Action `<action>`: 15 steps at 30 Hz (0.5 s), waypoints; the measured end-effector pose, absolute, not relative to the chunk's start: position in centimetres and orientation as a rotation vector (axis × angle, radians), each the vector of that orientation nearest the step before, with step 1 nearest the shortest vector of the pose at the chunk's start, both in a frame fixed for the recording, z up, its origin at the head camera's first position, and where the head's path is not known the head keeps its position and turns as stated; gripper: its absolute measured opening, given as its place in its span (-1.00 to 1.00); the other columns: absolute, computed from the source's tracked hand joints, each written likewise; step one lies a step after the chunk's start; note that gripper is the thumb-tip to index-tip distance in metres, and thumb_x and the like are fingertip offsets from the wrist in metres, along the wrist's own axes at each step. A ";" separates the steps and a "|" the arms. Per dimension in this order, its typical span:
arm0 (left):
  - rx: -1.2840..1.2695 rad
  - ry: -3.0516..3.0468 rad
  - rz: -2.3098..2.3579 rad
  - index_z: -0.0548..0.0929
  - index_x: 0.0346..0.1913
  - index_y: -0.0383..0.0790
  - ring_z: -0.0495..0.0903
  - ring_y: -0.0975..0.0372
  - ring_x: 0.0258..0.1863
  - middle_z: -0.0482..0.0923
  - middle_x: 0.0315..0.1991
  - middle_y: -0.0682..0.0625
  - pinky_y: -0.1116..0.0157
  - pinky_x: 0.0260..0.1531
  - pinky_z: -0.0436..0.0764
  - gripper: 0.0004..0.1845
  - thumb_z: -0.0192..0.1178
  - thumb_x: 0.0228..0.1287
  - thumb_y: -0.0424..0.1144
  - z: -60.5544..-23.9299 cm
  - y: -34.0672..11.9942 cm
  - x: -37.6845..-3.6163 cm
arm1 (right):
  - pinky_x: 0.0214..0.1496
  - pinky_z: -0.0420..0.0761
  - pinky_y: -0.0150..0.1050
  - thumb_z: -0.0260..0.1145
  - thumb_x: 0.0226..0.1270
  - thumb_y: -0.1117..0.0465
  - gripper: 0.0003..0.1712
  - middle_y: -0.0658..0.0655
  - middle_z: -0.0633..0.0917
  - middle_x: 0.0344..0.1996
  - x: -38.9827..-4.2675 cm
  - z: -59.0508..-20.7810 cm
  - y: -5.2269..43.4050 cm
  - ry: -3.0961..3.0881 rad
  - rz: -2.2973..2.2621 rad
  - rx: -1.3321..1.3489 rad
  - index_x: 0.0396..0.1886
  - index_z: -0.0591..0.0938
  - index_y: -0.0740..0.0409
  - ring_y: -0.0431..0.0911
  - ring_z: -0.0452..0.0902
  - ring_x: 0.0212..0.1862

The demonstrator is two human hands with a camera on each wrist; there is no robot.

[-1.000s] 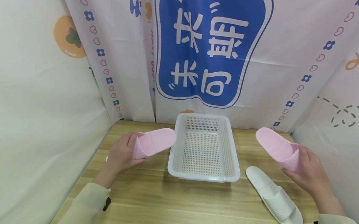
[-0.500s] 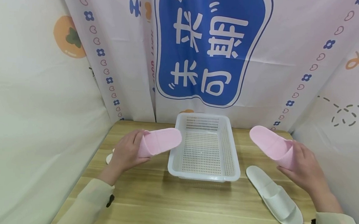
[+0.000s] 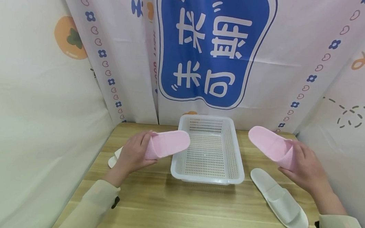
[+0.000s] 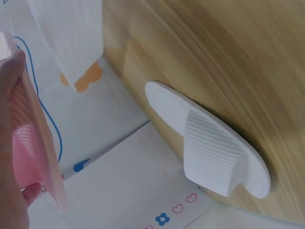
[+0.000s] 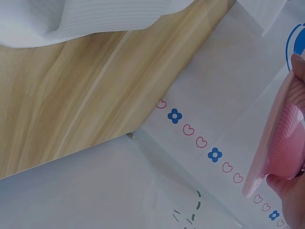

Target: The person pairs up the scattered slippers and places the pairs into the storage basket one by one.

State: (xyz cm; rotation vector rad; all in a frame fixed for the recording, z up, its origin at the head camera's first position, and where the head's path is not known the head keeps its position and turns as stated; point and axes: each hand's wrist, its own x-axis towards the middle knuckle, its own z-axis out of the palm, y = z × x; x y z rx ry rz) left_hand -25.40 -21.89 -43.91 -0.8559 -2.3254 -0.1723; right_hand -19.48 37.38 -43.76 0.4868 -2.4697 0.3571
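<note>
My left hand (image 3: pixel 133 154) grips a pink slipper (image 3: pixel 168 144) by its strap end, and the slipper's tip reaches over the left rim of the white perforated basket (image 3: pixel 207 179). In the left wrist view that pink slipper (image 4: pixel 33 143) shows edge-on beside my fingers (image 4: pixel 12 71). My right hand (image 3: pixel 303 165) holds a second pink slipper (image 3: pixel 269 142) in the air, right of the basket. The right wrist view catches this slipper (image 5: pixel 281 143) at the frame's right edge. The basket has nothing in it.
A white slipper (image 3: pixel 278 200) lies on the wooden table (image 3: pixel 177 210) under my right hand. Another white slipper (image 3: pixel 115 157) lies behind my left hand, plain in the left wrist view (image 4: pixel 209 148). Printed cloth walls (image 3: pixel 213 50) enclose the table on three sides.
Both hands have moved inward toward the basket with their pink slippers. The left slipper's tip now overlaps the basket's left rim, and the white slipper behind the left hand has come into sight.
</note>
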 end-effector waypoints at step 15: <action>-0.910 -2.294 -0.145 0.31 0.34 -0.39 0.49 -0.10 0.06 0.45 0.13 -0.28 -0.04 0.07 0.54 0.19 0.53 -0.33 0.27 -43.9 -20.3 -25.6 | -0.14 0.52 0.26 -0.03 0.08 -0.59 0.19 0.44 0.45 0.09 -20.1 -43.4 36.2 -2.366 0.313 0.610 0.28 0.34 0.40 0.33 0.40 -0.06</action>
